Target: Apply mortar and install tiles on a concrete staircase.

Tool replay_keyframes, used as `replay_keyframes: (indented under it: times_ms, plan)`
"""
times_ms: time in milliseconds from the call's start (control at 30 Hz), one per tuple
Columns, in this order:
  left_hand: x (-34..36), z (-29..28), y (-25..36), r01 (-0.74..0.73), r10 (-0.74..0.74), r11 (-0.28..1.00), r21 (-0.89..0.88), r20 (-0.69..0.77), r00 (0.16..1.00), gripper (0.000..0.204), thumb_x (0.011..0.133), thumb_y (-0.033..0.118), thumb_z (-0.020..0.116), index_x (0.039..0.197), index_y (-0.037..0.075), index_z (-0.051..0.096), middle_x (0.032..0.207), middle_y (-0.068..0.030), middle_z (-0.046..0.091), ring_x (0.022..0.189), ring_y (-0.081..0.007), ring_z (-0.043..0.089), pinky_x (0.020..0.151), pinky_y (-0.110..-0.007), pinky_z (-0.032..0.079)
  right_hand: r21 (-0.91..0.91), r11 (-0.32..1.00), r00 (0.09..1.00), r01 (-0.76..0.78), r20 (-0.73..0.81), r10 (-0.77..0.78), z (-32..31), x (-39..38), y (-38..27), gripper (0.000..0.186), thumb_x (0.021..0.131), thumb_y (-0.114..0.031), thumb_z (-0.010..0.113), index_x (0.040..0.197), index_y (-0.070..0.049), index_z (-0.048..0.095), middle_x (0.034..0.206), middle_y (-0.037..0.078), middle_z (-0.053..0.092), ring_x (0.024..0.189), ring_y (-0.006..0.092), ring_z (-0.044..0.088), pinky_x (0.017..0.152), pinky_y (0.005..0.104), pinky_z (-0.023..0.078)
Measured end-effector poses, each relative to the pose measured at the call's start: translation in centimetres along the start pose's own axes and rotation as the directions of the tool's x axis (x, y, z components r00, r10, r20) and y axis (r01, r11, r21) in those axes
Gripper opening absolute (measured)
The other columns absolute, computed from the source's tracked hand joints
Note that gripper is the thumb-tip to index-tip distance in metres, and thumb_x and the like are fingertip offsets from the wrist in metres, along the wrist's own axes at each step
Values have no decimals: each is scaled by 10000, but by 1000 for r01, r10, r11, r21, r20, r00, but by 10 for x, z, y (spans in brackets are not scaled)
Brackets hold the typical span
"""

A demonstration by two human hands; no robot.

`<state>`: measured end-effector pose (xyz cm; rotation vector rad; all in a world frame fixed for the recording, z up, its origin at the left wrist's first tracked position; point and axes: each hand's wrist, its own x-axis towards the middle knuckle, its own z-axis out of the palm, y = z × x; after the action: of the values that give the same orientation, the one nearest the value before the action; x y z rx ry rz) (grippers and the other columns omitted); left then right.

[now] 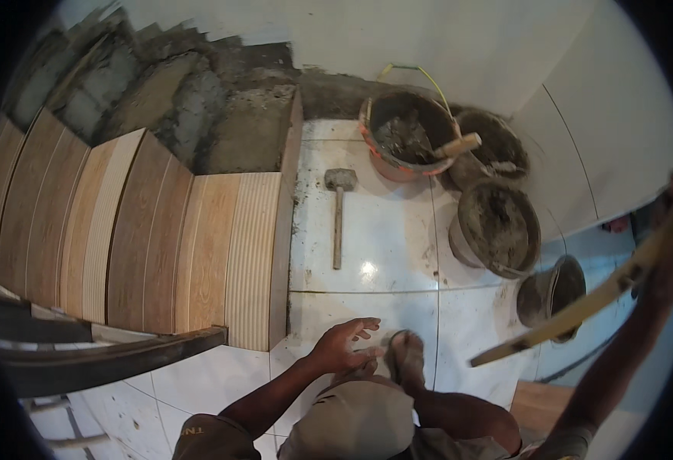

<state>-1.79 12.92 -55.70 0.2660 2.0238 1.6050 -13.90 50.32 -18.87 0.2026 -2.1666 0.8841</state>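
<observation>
My right hand (pixel 664 264) is raised at the far right, its fingers wrapped round a long yellow spirit level (pixel 570 313). The level slants down and left over the floor tiles. In front of my knees my left hand (pixel 344 346) hovers with fingers apart and nothing in it. Ahead of that hand a mallet (pixel 338 222) lies on the white floor tiles, its grey head pointing away from me. To the left rise stairs with wood-look tiles (pixel 252 245) on the lower treads and risers; rough mortar (pixel 248 138) shows on their far part.
An orange-rimmed bucket (pixel 376 149) holds wet mortar and a wooden-handled tool (pixel 457 146). Beside it stand two mortar-smeared buckets (pixel 497 230) and a smaller dark bucket (pixel 532 300). A dark metal rail (pixel 121 360) runs along the stairs at lower left. White walls stand behind.
</observation>
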Motion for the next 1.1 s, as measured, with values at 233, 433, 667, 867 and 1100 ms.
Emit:
replay_keyframes:
  times_ms: [233,433,667,867,1100]
  plan:
    - [11,-3,2,-323,384,919,227,-323,865,796,811,409,850,1429,26,527,1321,-165,647,1134,-304,671,989,-414,526,565,775,951,-282,60,303,190,-21,-24,588,1053,-493,540,1390,-14,497,858,30,545,660,82,520,569,213,438]
    - [-40,7,-59,189,-181,982,-32,-480,859,526,799,390,833,1175,62,666,991,-156,736,916,-310,730,807,-407,574,663,620,906,-419,255,339,274,-85,-21,578,1054,-523,511,1341,-22,495,872,69,571,686,145,566,598,260,484]
    - [-168,69,-111,449,-379,892,-59,-640,669,484,766,482,844,971,80,671,784,-161,717,730,-365,720,659,-439,567,709,145,720,-690,651,241,314,-163,-13,473,1064,-429,521,1318,-35,460,964,131,631,800,259,656,728,379,580]
    - [-260,132,-111,653,-484,748,-121,-773,410,451,708,412,878,751,37,629,628,-162,655,584,-371,665,553,-442,529,429,193,458,-883,877,146,352,-251,-2,392,1027,-165,635,1337,-6,456,1177,87,607,1033,184,649,933,351,565]
    - [-289,118,-89,625,-699,673,-396,-616,362,313,1004,372,628,940,67,658,756,-73,646,687,-144,559,629,-357,507,157,177,179,-972,977,116,417,-306,6,384,1059,-266,592,1344,-36,477,1160,50,622,1005,126,629,856,292,563]
